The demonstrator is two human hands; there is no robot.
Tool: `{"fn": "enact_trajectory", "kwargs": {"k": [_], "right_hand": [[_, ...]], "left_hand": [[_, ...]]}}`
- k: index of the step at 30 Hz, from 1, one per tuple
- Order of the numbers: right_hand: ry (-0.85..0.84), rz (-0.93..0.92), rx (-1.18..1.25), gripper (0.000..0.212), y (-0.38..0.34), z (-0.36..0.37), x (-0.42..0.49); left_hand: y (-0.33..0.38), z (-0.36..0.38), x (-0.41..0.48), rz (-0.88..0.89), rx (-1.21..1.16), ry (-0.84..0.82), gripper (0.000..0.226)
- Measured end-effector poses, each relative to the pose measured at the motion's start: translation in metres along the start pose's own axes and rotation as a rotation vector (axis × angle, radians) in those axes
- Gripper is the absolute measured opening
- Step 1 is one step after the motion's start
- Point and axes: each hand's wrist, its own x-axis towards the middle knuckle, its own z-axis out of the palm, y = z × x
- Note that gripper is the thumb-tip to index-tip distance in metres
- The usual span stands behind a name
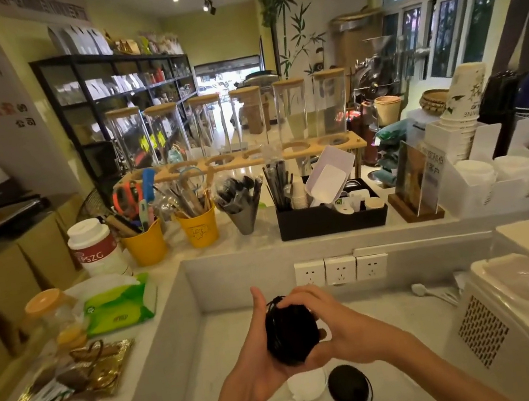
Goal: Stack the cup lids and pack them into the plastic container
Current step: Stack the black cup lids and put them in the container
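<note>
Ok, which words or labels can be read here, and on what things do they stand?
"PSZG", first letter unclear: red label of the white canister.
"公司": wall lettering; the other wall characters are blurred.
Print on the paper cups, the acrylic sign and the tissue pack: too blurred to read.

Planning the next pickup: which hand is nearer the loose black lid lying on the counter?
Right. The right hand, capping the held stack of black lids, is just above the loose black lid in the picture. The left hand, cradling the stack's underside, sits further to its left.
</note>
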Motion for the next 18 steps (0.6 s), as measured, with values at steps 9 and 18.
{"fn": "enact_trajectory", "kwargs": {"k": [9, 18], "right_hand": [[-0.158, -0.003, 0.136, 0.097, 0.012, 0.0, 0.002], [0.069, 0.269, 0.339, 0.049, 0.08, 0.013, 0.019]], "left_hand": [[-0.01, -0.015, 0.002, 0.021, 0.046, -0.077, 0.056], [-0.006, -0.022, 0.001, 0.073, -0.356, 0.035, 0.059]]}}
